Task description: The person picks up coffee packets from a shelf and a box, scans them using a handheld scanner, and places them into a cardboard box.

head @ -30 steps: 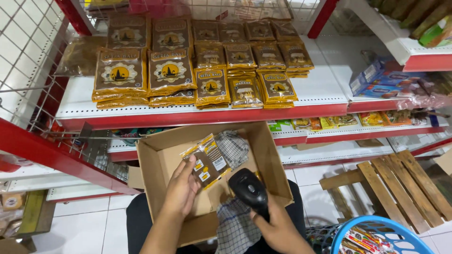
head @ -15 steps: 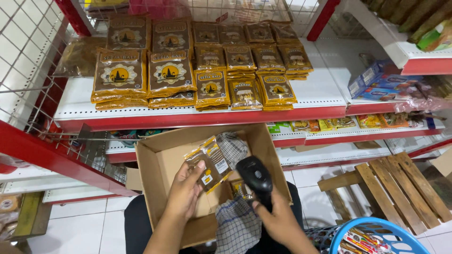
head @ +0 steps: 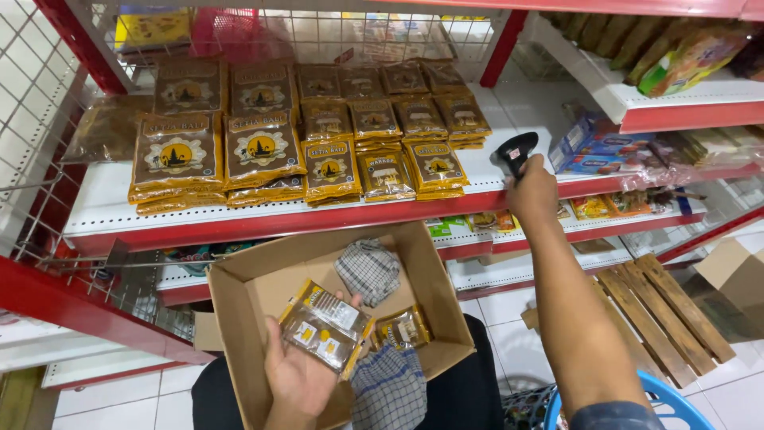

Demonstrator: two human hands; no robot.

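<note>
In the box on the person's lap, the left hand lies palm up with its grip closed around a few clear packets with gold and white labels. Just right of that hand, one more such packet lies on the box floor, with a checked cloth below it and another checked bundle just beyond the fingertips. Otherwise the box looks almost empty, so by my judgement most of its stock is already out and only these few packets remain.

Further out, the right hand is stretched up to the shelf edge, its grip clamped on a black scanner that points at the shelf. Left of that hand, brown and gold packs stand in neat filled rows, with bare white shelf just beside the scanner. Below the arm, a blue basket and a wooden pallet sit on the floor.
</note>
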